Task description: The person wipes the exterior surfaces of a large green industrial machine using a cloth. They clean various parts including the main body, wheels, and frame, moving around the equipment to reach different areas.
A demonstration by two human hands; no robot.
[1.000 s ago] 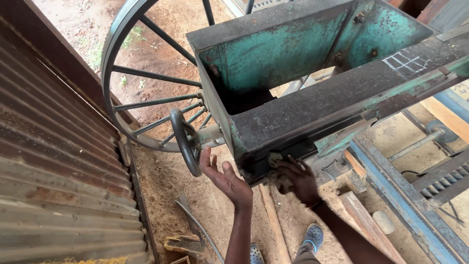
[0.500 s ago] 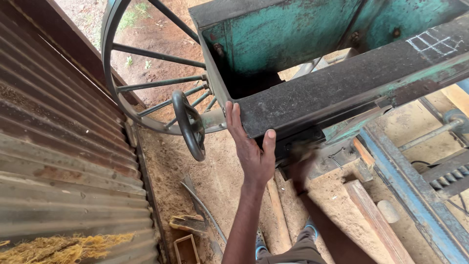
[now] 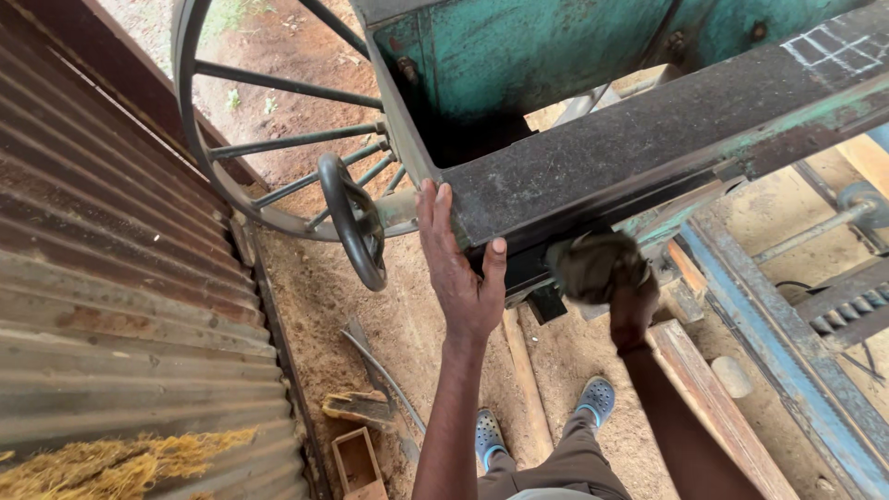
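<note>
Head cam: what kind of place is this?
Likely a rough sawmill or wood workshop: sawdust floor, a heavy green machine with a large spoked wheel, and corrugated sheets alongside. The left hand rests on the machine's edge.

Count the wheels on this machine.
2. A large spoked wheel stands behind near the corrugated wall; a small handwheel sits before it, beside the left hand. Others may be hidden.

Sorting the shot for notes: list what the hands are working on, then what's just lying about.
In hand: left hand flat against the dark machine beam; right hand holding a rag under it.

Lying about: small handwheel, spoked wheel, wooden box, plank.
</note>
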